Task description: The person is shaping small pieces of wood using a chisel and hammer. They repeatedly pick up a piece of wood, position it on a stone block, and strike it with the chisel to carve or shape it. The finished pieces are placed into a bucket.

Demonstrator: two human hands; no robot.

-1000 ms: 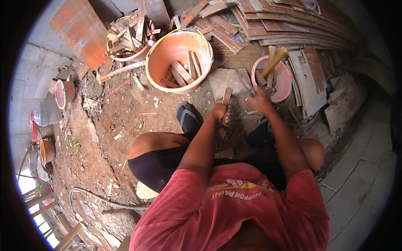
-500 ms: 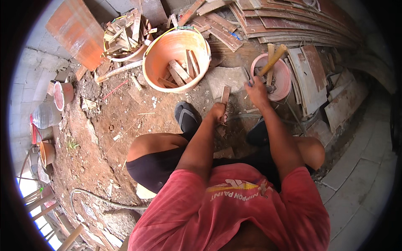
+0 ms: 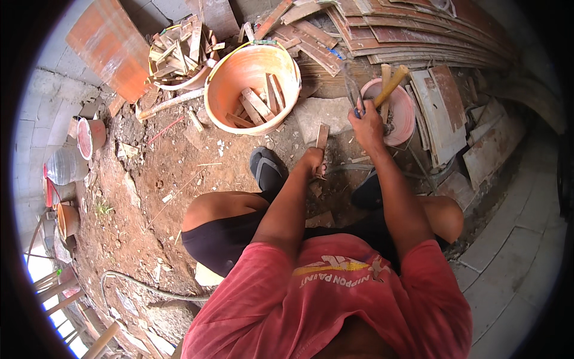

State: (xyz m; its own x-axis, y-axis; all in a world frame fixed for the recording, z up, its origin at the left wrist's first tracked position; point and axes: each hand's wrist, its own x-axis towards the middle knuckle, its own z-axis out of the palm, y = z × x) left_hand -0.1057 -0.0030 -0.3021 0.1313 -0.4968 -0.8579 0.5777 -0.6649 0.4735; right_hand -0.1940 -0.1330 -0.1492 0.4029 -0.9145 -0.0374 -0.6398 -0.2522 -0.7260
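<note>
Left hand (image 3: 313, 161): fingers closed round a short wood strip (image 3: 323, 136), its free end sticking out ahead of the grip. Right hand (image 3: 366, 119): clenched on the handle of a dark tool (image 3: 351, 90); tool points up and away from that grip, blurred, exact kind unclear. Flat stone slab (image 3: 314, 113) just beyond the left grip. Pink bucket (image 3: 408, 113) just right of the right grip, yellow stick (image 3: 391, 88) leaning in it. Big orange bucket (image 3: 236, 67) ahead-left of the left grip, wood pieces (image 3: 256, 106) inside.
</note>
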